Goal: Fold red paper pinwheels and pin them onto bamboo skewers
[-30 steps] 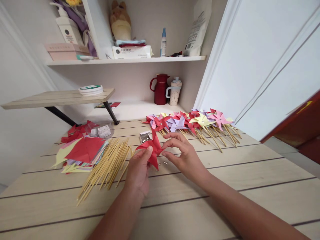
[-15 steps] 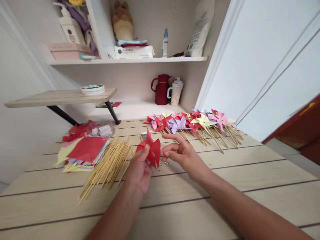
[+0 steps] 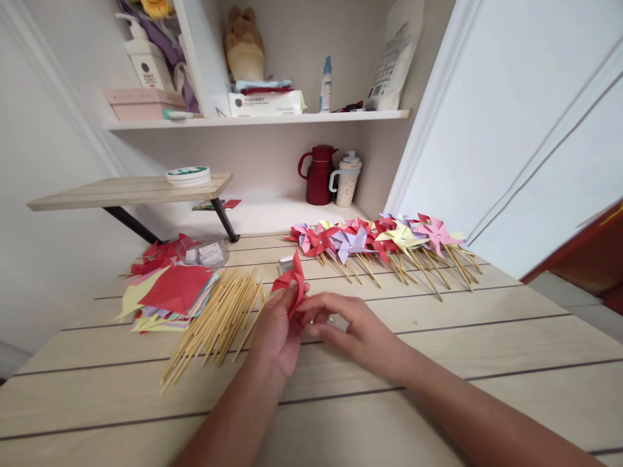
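Note:
My left hand (image 3: 278, 331) pinches a folded red paper pinwheel (image 3: 294, 285) just above the wooden table (image 3: 438, 344). My right hand (image 3: 348, 327) lies right beside it, fingers curled low over the small metal pins (image 3: 331, 318) on the table and touching the pinwheel's lower edge. What its fingertips hold is hidden. A pile of bamboo sticks (image 3: 217, 321) lies to the left of my left hand. A stack of coloured paper squares (image 3: 168, 295), red on top, sits farther left.
A row of finished pinwheels on sticks (image 3: 384, 243) lies along the table's far side. A red jug (image 3: 318, 174) and a speckled cup (image 3: 346, 179) stand behind. Shelves above hold bottles, a box and a soft toy. A white door is at right.
My right hand dropped from the pinwheel's right side down to the pins on the table and curled its fingers. My left hand turned the red pinwheel edge-on.

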### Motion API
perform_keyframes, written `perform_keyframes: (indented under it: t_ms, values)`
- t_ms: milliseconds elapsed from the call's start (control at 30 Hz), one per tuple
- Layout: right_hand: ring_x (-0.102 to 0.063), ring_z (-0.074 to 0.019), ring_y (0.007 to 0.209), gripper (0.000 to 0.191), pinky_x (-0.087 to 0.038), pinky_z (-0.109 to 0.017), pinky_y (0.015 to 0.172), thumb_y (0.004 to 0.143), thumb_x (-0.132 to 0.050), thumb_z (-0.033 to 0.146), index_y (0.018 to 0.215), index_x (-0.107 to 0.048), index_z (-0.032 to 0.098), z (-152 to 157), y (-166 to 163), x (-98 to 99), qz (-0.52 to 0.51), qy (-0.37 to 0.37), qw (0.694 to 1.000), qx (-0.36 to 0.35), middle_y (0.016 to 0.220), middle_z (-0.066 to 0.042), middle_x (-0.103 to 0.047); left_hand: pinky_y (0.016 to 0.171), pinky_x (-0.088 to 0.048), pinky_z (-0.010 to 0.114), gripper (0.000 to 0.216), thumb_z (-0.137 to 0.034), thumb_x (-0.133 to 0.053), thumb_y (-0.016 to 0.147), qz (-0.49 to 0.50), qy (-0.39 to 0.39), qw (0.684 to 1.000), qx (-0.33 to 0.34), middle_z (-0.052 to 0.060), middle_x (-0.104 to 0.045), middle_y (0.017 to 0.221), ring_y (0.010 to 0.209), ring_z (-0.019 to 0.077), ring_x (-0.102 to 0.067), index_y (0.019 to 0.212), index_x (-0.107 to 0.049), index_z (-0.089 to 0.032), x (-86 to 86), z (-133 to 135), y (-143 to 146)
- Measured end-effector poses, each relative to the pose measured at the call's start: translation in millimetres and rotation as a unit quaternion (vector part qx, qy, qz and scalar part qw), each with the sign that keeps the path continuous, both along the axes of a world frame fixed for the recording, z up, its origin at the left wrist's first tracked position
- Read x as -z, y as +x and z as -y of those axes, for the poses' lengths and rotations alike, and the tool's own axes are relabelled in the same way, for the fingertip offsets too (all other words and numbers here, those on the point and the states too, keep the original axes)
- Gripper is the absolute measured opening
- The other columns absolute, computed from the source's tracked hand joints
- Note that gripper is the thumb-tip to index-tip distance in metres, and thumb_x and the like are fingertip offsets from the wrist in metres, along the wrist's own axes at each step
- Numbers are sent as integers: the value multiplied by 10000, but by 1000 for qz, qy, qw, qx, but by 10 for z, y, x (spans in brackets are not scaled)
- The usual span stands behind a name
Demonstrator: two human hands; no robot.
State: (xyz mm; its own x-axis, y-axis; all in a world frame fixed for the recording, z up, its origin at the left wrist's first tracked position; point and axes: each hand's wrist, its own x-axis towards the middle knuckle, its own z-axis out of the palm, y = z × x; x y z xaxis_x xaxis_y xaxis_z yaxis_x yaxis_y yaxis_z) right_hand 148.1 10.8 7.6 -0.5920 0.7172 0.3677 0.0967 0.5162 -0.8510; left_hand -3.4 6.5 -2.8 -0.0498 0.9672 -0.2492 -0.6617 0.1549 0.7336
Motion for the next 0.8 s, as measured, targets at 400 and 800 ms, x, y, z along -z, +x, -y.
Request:
perform_keyframes:
  t_ms: [400, 800]
  values:
    - [-674, -219, 829, 519, -538, -364, 747, 833, -726, 339, 1305, -519, 274, -156, 9, 135, -85, -126, 979, 139, 949, -34, -708, 645, -487, 255, 239, -393, -795, 731, -143, 72, 986, -52, 21, -698, 684, 633, 139, -605, 790, -752, -165, -37, 66, 66]
    - [-664, -173, 674, 445, -503, -342, 770, 810, -761, 337, 1195, -563, 234, -159, -9, 82, -226, -260, 933, 101, 694, 31, -723, 599, -458, 239, 297, -413, -825, 714, -42, 66, 997, 19, 21, -669, 676, 605, 113, -551, 690, -693, -148, -30, 56, 57]
